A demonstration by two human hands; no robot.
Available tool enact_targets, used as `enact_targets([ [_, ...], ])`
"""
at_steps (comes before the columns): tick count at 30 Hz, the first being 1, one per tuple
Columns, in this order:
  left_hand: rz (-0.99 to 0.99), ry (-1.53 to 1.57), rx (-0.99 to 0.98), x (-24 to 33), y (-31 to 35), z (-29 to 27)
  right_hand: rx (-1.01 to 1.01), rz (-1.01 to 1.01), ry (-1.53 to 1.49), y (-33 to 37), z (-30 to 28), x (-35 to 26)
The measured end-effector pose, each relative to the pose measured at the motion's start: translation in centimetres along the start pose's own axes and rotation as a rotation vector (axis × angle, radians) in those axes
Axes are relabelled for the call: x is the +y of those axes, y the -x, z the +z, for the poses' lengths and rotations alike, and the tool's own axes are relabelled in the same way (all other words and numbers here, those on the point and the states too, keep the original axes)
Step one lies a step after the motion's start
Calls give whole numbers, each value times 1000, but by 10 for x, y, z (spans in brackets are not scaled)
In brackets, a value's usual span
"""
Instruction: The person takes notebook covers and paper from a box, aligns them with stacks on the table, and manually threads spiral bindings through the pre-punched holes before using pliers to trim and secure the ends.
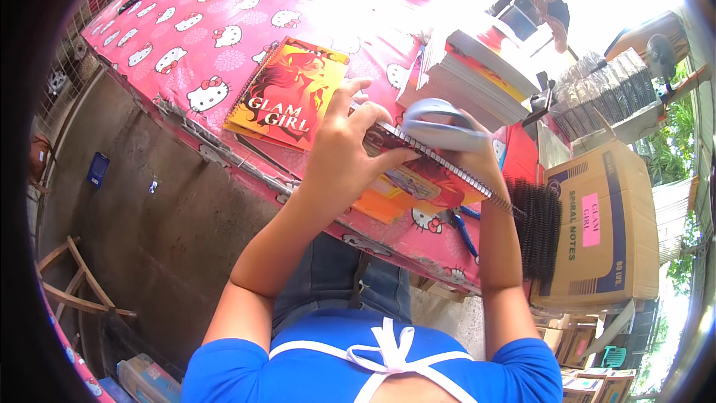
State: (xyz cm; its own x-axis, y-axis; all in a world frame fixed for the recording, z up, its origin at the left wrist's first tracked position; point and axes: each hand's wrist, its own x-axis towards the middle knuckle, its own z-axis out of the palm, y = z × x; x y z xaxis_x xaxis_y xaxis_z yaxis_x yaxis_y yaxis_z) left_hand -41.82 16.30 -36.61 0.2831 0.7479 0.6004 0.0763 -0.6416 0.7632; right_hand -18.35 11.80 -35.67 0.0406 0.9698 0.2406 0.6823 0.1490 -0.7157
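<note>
My left hand [347,138] is closed on a notebook [440,179] with a red and orange cover, held tilted above the near table edge. A dark spiral coil [470,179] runs along the notebook's upper edge, its loose end sticking out past the right corner. Beside the coil, my right hand [477,153] grips a light-blue rounded thing [444,125], blurred by motion; its kind is unclear, and it hides most of those fingers. Orange covers [384,205] show beneath the notebook. To the left lie spiral-bound notebooks [291,93] with a red and yellow illustrated cover.
Blue-handled pliers [466,233] lie near my right forearm. Black coils [535,224] are bunched by a cardboard box [604,231]. Behind my right hand stands a tall notebook stack [477,78]; more bound notebooks [604,93] stand farther right. Across the pink table [179,67], a person [541,0] handles a dark block.
</note>
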Motion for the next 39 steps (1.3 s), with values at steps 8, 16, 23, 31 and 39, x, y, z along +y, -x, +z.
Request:
enact_targets([
  [8,-114,172,78,-11,2,-4,-29,54,189,-21,7,-22],
  [16,-188,146,138,-27,8,-19,-11,57,30,-36,23,-31],
  [23,-312,414,21,-34,2,-32,-12,119,418,-13,24,9],
  [31,149,368,117,30,-31,-41,49,212,399,105,8,15],
  [39,496,-31,-200,66,20,-36,152,205,717,171,12,44],
])
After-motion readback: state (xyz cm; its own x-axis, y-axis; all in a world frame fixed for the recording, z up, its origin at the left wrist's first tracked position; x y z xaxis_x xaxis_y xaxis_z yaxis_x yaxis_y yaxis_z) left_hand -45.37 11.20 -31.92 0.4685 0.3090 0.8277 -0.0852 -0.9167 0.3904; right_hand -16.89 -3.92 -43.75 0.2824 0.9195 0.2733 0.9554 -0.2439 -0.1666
